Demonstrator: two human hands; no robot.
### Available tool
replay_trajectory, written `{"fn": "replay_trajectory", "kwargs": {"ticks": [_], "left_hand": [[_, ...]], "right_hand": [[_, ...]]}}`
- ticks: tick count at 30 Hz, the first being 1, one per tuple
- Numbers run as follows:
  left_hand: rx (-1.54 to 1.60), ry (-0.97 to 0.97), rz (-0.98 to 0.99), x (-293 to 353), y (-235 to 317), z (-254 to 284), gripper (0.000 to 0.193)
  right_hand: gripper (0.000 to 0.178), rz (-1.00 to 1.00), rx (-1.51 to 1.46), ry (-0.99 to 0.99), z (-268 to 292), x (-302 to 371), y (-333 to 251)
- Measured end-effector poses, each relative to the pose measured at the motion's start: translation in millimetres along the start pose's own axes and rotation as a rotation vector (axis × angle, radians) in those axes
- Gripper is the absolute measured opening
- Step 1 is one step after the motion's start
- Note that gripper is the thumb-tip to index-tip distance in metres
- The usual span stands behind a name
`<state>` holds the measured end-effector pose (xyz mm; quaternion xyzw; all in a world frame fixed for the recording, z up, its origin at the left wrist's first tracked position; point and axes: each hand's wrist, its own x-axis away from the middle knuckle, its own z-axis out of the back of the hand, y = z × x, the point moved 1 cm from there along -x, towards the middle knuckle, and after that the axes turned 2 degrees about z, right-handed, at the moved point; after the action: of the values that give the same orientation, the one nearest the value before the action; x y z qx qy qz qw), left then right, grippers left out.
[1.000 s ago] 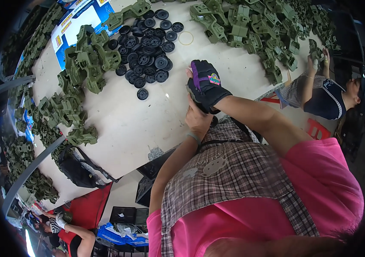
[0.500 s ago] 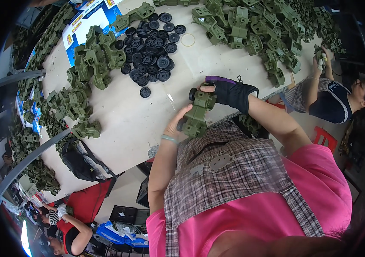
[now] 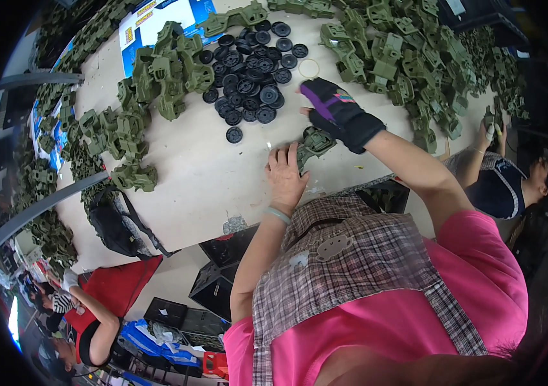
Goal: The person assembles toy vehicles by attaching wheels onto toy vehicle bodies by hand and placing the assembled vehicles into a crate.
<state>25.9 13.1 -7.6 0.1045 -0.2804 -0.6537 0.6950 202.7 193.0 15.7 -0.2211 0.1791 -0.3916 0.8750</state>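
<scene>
A green plastic toy vehicle body lies on the table in front of me. My left hand, bare with a pale band at the wrist, has its fingers over the left end of the body and the thumb at its near side. Just beyond the body, my right hand hovers in a black and purple fingerless glove, holding nothing I can see. Its bare thumb and fingertips point left and stand apart. Past it is a pile of black toy wheels, with one loose wheel nearer me.
Heaps of green vehicle bodies lie at the left and far right. A rubber band is beside the wheels. A black bag sits at the left table edge. Co-workers are at the right and lower left.
The toy vehicle body has gone from both hands, held up near my apron, down onto the table. My right hand has let go and moved away toward the wheels.
</scene>
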Motion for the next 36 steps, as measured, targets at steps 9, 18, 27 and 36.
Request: {"fn": "replay_trajectory", "kwargs": {"ticks": [9, 18, 27, 36], "left_hand": [[-0.005, 0.096, -0.077, -3.6, -6.3, -8.4, 0.079], [-0.037, 0.000, -0.287, -2.1, -8.9, -9.1, 0.070], [-0.069, 0.022, -0.283, -3.5, -8.9, -19.1, 0.068], [-0.071, 0.051, -0.276, -2.7, -7.5, -16.7, 0.069]], "right_hand": [[0.051, 0.137, 0.164, -0.118, -42.7, -74.8, -12.9], [0.056, 0.029, -0.376, -0.474, 58.3, 30.6, -16.4], [0.056, 0.204, -0.010, -0.525, 39.6, 76.9, -25.1], [0.064, 0.165, 0.014, -0.604, 34.3, 76.8, -20.2]]}}
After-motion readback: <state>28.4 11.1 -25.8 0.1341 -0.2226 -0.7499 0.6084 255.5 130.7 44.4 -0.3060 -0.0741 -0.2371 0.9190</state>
